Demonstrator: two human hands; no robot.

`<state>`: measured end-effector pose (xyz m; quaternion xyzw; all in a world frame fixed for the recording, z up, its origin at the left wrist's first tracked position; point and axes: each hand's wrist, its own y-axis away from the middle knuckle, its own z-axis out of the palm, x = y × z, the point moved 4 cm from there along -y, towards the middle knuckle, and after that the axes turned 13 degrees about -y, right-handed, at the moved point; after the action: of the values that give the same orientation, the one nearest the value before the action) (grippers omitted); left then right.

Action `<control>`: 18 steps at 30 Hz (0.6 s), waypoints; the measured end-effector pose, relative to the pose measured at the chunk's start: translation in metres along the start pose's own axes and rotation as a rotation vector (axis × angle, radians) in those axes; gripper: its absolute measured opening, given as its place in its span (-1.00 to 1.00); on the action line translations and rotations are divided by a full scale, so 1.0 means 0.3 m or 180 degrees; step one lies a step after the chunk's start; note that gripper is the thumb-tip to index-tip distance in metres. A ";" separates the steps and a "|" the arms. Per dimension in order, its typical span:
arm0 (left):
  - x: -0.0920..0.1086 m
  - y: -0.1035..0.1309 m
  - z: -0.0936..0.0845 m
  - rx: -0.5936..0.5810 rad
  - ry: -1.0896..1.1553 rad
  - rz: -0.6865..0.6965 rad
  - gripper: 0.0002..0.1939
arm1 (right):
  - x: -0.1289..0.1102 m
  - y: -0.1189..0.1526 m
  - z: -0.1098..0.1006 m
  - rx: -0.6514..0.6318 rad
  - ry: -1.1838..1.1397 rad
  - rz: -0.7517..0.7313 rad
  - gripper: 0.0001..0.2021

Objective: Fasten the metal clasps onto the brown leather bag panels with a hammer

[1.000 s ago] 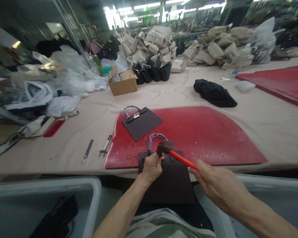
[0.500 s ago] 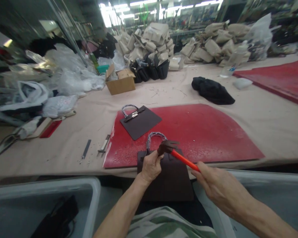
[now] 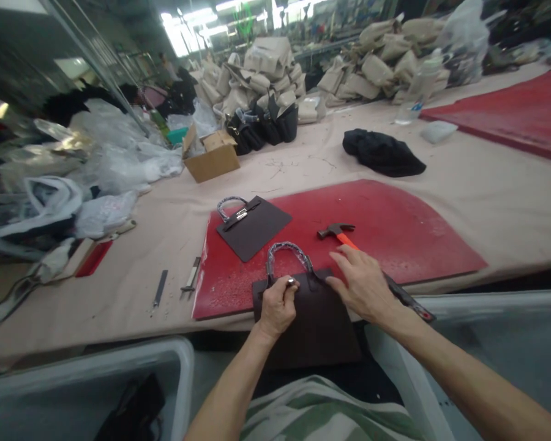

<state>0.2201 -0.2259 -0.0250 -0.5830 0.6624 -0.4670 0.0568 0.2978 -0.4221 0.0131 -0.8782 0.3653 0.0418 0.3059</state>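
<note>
A dark brown bag panel (image 3: 314, 334) with a plastic-wrapped handle (image 3: 287, 246) hangs over the front edge of the red mat (image 3: 381, 233). My left hand (image 3: 278, 306) rests at the panel's top edge, closed around a small metal tool (image 3: 292, 282) whose shiny round end shows above the fingers. My right hand (image 3: 362, 282) is open, fingers apart, just right of the handle. Beside and partly behind it, a claw hammer (image 3: 335, 230) with an orange and black handle lies on the mat. Farther left on the mat is a second brown panel (image 3: 256, 228) with a handle and metal clasp.
Left of the mat lie a flat dark strip (image 3: 160, 288) and a thin metal tool (image 3: 191, 275). Grey bins (image 3: 183, 367) stand at the table's front. Behind are a cardboard box (image 3: 213, 160), a black cap (image 3: 383, 153), a bottle (image 3: 419, 92) and piled beige bags (image 3: 266, 61).
My right hand has let go of the hammer, which now lies on the mat, and has moved left toward the panel's handle. My left hand stays at the panel's top edge.
</note>
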 end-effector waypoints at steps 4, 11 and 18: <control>0.001 0.008 0.019 -0.0003 -0.0008 -0.0020 -0.84 | -0.122 -0.008 0.126 -0.0356 -0.0544 -0.0090 -0.32; -0.089 -0.043 -0.121 0.1280 0.1435 -0.1696 -0.80 | -0.124 0.009 0.196 -0.0366 -0.0724 0.0100 -0.17; -0.301 -0.109 -0.351 0.0567 -0.1078 -0.1756 -0.82 | -0.108 -0.002 0.201 -0.0270 -0.0625 0.0122 -0.21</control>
<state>0.2067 -0.0894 0.0137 -0.8025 0.4173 -0.4173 0.0883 0.2836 -0.3674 -0.0258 -0.8749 0.3483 0.1489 0.3019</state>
